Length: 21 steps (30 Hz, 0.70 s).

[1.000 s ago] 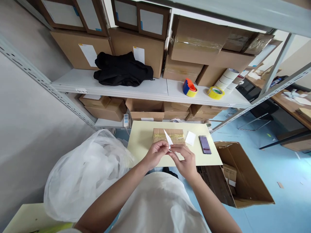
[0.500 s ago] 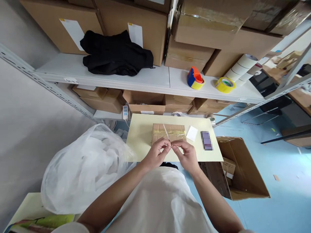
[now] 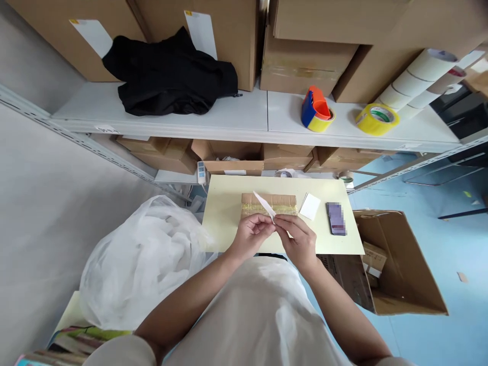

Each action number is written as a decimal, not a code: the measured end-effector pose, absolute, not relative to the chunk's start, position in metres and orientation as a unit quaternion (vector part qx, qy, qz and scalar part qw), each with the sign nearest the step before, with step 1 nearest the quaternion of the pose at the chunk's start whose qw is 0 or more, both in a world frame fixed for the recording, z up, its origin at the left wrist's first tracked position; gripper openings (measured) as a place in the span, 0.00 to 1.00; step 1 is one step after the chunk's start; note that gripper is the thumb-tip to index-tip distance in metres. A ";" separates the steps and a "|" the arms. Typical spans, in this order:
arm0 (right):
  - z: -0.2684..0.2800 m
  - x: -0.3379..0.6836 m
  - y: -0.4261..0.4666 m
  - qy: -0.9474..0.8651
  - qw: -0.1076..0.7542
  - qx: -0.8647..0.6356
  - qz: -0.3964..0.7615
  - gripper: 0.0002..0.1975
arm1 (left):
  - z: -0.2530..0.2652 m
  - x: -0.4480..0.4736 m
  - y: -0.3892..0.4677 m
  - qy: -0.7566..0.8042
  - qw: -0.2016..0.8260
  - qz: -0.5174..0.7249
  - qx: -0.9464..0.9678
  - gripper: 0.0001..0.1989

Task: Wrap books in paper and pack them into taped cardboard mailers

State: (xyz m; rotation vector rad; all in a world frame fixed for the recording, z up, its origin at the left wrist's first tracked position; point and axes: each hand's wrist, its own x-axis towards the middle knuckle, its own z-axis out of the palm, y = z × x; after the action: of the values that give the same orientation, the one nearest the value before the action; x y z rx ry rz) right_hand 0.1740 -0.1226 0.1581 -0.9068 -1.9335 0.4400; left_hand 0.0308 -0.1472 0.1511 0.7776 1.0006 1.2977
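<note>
A thin white paper label (image 3: 263, 203), seen almost edge-on, is pinched between both hands and slants up and left. My left hand (image 3: 248, 238) grips its lower end with thumb and forefinger. Close beside it, my right hand (image 3: 299, 242) pinches the same end, fingertips nearly meeting the left ones. Behind the hands, a small brown cardboard box (image 3: 284, 199) lies on the pale yellow table (image 3: 221, 203), with shiny yellowish tape along it. To the box's right are a few white labels or cards (image 3: 310, 206) and a phone (image 3: 336, 219) with a blurred screen.
A big plastic bag of white wrapping (image 3: 141, 264) bulges at the left. An open carton (image 3: 407, 264) with small boxes stands on the floor at right. On the shelf ahead lie black clothing (image 3: 171, 76), a tape dispenser (image 3: 316, 109) and a yellow tape roll (image 3: 377, 119).
The white label has turned and shows a wider face than before. My right fingers have closed further over its lower end. The camera view has shifted slightly closer to the shelf.
</note>
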 end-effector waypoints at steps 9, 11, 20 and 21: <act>0.147 0.184 -0.118 -0.826 0.434 -0.338 0.121 0.18 | 0.153 0.033 -0.143 0.489 0.575 0.550 0.358 0.12; 0.146 0.184 -0.118 -0.831 0.428 -0.338 0.112 0.18 | 0.153 0.033 -0.142 0.501 0.562 0.545 0.370 0.12; 0.153 0.185 -0.116 -0.819 0.447 -0.341 0.119 0.15 | 0.152 0.036 -0.139 0.429 0.590 0.562 0.389 0.11; 0.155 0.185 -0.116 -0.815 0.448 -0.343 0.133 0.15 | 0.152 0.036 -0.139 0.424 0.594 0.559 0.393 0.11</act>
State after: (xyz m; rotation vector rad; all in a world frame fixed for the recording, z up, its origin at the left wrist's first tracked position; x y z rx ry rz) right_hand 0.1847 -0.1156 0.1552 -0.8475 -2.0160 0.3293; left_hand 0.0358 -0.1392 0.1519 0.9144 0.9855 1.2984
